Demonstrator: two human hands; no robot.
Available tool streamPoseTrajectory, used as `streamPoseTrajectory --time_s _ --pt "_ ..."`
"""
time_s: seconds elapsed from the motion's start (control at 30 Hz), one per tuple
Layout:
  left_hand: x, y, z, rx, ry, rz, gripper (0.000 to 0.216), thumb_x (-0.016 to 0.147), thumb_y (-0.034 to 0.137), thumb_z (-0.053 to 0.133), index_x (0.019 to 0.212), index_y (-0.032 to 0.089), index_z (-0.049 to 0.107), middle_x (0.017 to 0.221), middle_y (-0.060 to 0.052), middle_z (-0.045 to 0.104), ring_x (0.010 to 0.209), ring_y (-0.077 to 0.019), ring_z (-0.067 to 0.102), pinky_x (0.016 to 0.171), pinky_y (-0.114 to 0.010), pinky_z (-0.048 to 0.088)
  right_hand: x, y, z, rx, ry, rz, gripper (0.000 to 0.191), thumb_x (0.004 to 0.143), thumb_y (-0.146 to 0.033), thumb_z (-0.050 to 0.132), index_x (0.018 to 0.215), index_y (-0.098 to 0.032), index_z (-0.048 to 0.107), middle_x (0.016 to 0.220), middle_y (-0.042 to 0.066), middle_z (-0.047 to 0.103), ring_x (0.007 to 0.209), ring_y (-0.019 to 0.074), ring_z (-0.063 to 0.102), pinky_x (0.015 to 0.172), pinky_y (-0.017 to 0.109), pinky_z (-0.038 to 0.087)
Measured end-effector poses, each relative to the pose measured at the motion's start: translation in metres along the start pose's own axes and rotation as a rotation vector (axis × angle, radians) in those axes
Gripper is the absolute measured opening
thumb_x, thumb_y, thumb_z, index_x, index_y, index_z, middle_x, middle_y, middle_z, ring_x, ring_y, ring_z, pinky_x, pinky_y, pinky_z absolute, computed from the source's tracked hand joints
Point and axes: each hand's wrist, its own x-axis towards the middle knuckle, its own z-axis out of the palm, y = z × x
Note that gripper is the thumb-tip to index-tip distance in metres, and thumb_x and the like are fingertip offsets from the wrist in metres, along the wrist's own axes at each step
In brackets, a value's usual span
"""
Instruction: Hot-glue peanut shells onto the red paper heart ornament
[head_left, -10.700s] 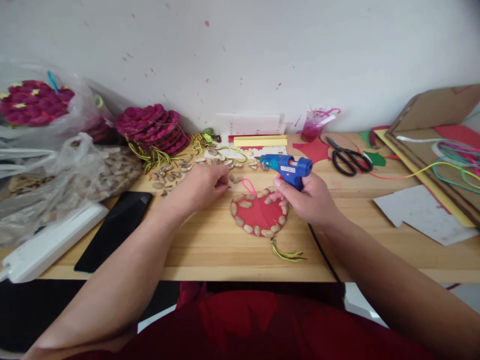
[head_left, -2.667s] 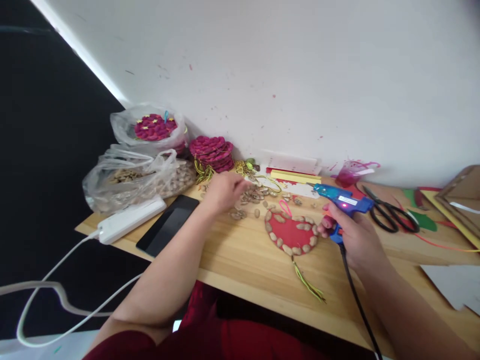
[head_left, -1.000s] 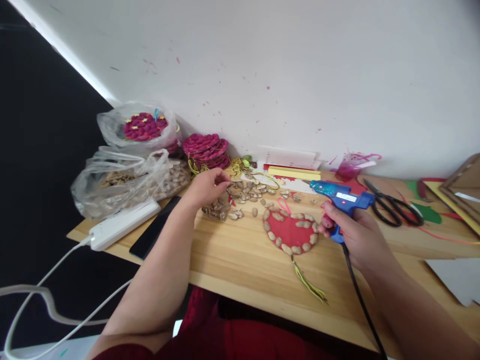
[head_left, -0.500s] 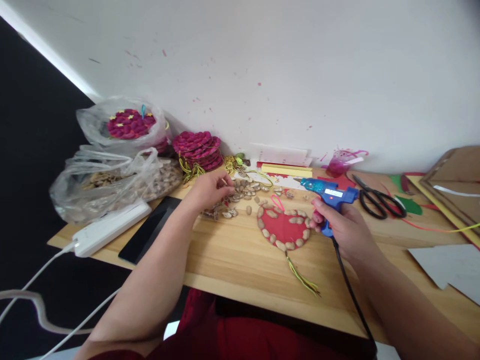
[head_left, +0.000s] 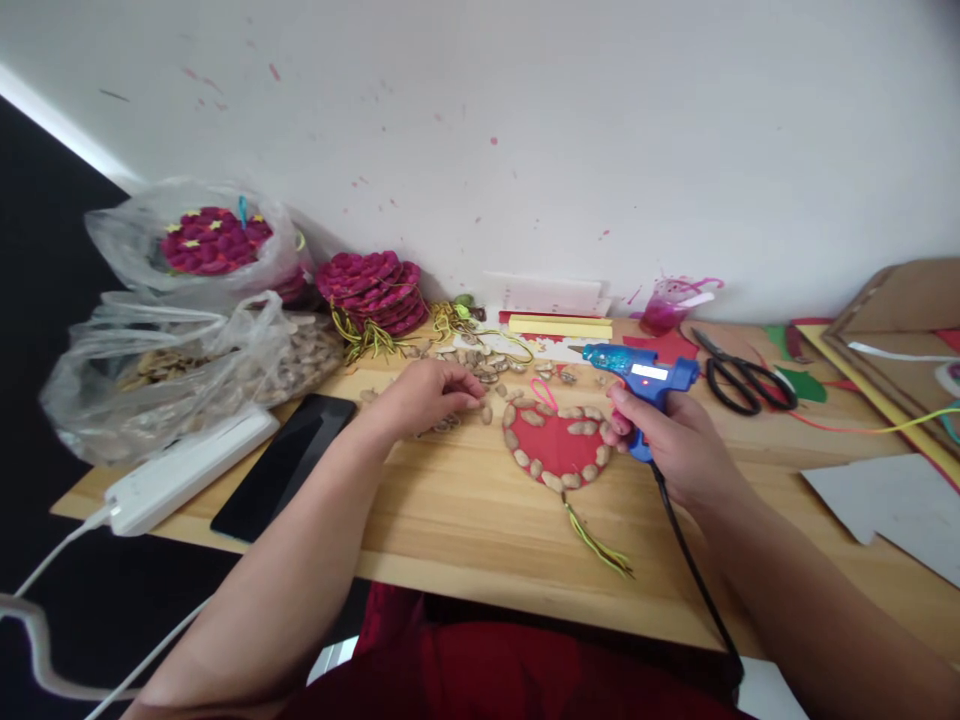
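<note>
Since the frame half a second ago, our left hand (head_left: 429,396) has slid from the back of the loose shells (head_left: 489,366) toward the red heart (head_left: 553,447), and its fingertips now lie just beside the heart's left lobe. The fingers are curled with the tips pressed together low over the shells. We cannot tell whether a shell is pinched between them.

Our right hand (head_left: 675,452) is wrapped tight round the grip of the blue glue gun (head_left: 637,372), right of centre in the frame. It holds the gun above the heart's right edge with the nozzle pointing left and clear of the heart. We judge that this keeps the hot tip off the felt while the cord trails back over the near edge of the table (head_left: 465,525).

The heart lies flat at mid-frame and shells line its rim, too small for an exact count. It has one pink loop (head_left: 540,390) at the top and one yellow-green tassel (head_left: 596,545) below.

Farther out we count one pair of scissors (head_left: 742,376) at right, and one phone (head_left: 285,466) and one power strip (head_left: 187,472) at lower left. Two plastic bags lie at far left: the shell bag (head_left: 187,372) and the flower bag (head_left: 202,242). One stack of magenta flowers (head_left: 371,290) sits by the wall.
</note>
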Motion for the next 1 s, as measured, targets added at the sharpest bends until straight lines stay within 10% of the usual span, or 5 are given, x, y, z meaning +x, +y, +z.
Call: streamPoseTrajectory --time_s 0.47,0.73,1.0 --pt "0.005 -0.002 0.009 0.184 0.115 -0.034 0.012 0.081 0.029 0.072 0.085 0.023 0.081 0.086 -0.001 0.08 0.079 -0.0194 0.07 0.073 -0.029 0.047 0.0 -0.001 0.002 0.015 0.008 -0.008 0.042 0.073 -0.051 0.089 0.081 -0.02 0.062 0.059 -0.004 0.056 0.053 0.0116 0.056 0.048 0.023 0.045" --pt "-0.009 -0.013 -0.033 0.408 0.419 -0.163 0.023 0.089 0.035 0.064 0.089 0.021 0.082 0.077 -0.003 0.077 0.07 -0.0209 0.064 0.071 -0.032 0.045 0.0 -0.001 0.001 0.052 0.071 -0.024 0.04 0.069 -0.048 0.093 0.077 -0.021 0.064 0.058 -0.003 0.056 0.053 0.0125 0.057 0.046 0.023 0.047" --pt "-0.009 -0.019 -0.033 0.319 0.126 -0.105 0.028 0.075 0.012 0.066 0.097 0.024 0.08 0.092 -0.002 0.08 0.082 -0.0211 0.071 0.075 -0.028 0.05 -0.001 -0.003 0.001 0.043 0.076 -0.023 0.04 0.069 -0.048 0.093 0.076 -0.021 0.066 0.059 -0.002 0.058 0.054 0.0126 0.057 0.046 0.022 0.047"
